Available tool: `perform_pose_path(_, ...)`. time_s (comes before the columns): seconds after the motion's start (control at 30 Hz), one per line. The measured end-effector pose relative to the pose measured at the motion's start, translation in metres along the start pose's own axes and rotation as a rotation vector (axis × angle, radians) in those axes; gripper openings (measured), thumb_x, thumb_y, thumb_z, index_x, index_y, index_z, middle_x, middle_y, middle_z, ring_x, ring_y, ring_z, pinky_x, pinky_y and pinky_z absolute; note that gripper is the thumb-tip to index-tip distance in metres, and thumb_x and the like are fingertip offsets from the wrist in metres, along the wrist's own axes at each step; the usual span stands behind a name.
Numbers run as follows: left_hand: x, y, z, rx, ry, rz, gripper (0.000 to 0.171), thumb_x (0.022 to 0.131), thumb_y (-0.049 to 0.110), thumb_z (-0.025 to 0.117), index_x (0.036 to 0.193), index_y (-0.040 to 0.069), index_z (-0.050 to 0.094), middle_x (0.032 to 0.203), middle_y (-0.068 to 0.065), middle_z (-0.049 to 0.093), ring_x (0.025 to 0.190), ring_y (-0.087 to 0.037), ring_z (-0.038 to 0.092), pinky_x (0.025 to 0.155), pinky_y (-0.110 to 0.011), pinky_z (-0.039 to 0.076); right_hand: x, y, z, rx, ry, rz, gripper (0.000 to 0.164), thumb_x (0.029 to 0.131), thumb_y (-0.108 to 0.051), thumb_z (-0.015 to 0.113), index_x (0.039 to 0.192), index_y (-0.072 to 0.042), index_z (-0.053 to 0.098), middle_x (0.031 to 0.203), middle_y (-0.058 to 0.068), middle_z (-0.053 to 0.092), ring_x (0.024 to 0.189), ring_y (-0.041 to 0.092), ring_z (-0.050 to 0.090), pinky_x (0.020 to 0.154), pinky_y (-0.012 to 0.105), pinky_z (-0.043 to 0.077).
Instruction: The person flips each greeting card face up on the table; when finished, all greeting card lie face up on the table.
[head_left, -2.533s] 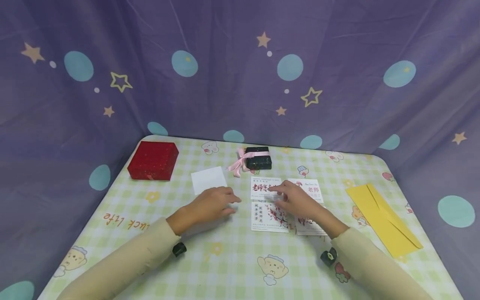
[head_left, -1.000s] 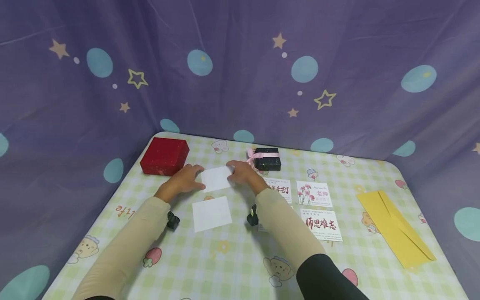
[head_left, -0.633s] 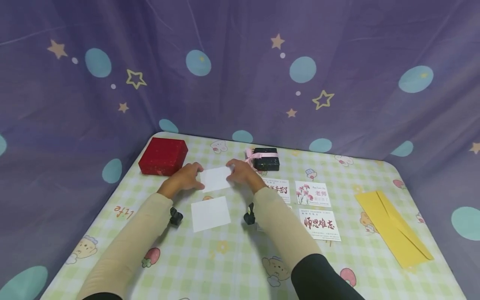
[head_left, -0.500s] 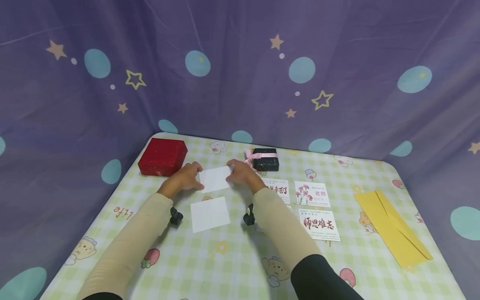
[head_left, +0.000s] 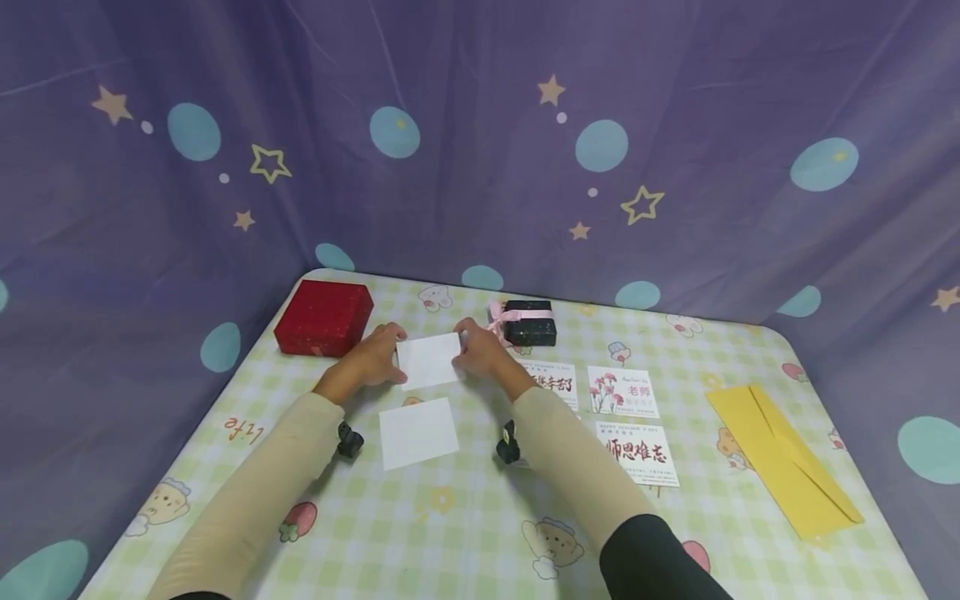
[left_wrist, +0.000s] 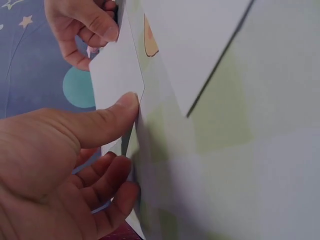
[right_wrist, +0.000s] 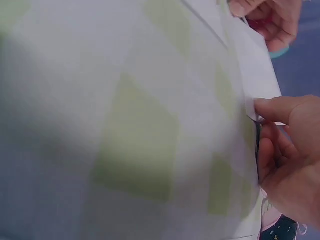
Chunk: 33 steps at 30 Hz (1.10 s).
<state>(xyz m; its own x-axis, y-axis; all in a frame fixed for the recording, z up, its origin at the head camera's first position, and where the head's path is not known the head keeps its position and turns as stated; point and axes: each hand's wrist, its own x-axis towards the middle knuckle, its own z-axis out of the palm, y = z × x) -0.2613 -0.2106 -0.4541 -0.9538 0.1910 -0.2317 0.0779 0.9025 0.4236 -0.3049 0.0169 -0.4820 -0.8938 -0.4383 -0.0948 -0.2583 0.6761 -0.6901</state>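
Note:
In the head view, a blank white card [head_left: 428,361] is held between both hands, close over the checked tablecloth. My left hand [head_left: 369,357] pinches its left edge; in the left wrist view the thumb [left_wrist: 127,102] lies on top and the other fingers curl below. At the opposite edge my right hand [head_left: 483,348] grips the card, its thumb [right_wrist: 265,108] showing on the upper face in the right wrist view. A second blank card [head_left: 418,433] lies flat just nearer to me, untouched.
Printed cards [head_left: 622,392] lie to the right, partly covered by my right arm. A red box [head_left: 324,317] stands at back left, a black gift box [head_left: 532,323] with pink ribbon at back centre. A yellow envelope [head_left: 783,461] lies far right.
From over the printed cards, my right hand has moved left to the far blank card, and my left hand to its other edge. A nearer blank card now shows. Little moved in the last half second.

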Motion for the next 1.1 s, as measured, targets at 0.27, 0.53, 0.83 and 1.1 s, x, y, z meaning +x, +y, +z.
perform_pose_path(0.27,-0.004,0.004,0.0,0.043,0.182,0.099,0.045,0.087,0.014,0.077,0.128,0.003,0.061,0.121,-0.018,0.059,0.11,-0.031,0.06,0.097,-0.05,0.051,-0.009,0.006,-0.004,0.11,0.069,-0.016,0.031,0.092,-0.015,0.07,0.119,-0.006,0.057,0.084,0.0,0.059,0.07,0.012,0.051,0.062,0.021,0.042)
perform_pose_path(0.53,-0.01,0.011,-0.006,-0.039,0.452,0.247,0.018,0.087,0.009,0.078,0.102,0.01,0.07,0.095,-0.011,0.064,0.09,-0.026,0.062,0.079,-0.043,0.052,-0.028,0.011,-0.019,0.295,-0.008,-0.032,0.03,0.105,-0.032,0.056,0.104,-0.007,0.071,0.074,0.004,0.069,0.063,0.014,0.061,0.064,0.027,0.052)
perform_pose_path(0.83,-0.021,0.019,-0.007,-0.071,0.443,0.346,0.006,0.088,0.016,0.079,0.093,0.017,0.076,0.073,0.001,0.062,0.066,-0.014,0.055,0.062,-0.029,0.044,-0.055,0.019,-0.033,0.571,-0.14,-0.037,0.053,0.112,-0.038,0.035,0.137,0.001,0.061,0.125,0.023,0.07,0.108,0.036,0.07,0.088,0.043,0.06)
perform_pose_path(1.1,-0.027,0.014,0.003,-0.045,0.307,0.523,0.02,0.09,0.015,0.077,0.11,0.012,0.079,0.091,0.0,0.076,0.076,-0.013,0.067,0.067,-0.026,0.054,-0.065,0.033,-0.042,0.295,-0.07,-0.11,0.03,0.104,-0.025,0.059,0.127,-0.01,0.071,0.084,0.009,0.072,0.071,0.011,0.06,0.07,0.027,0.052)
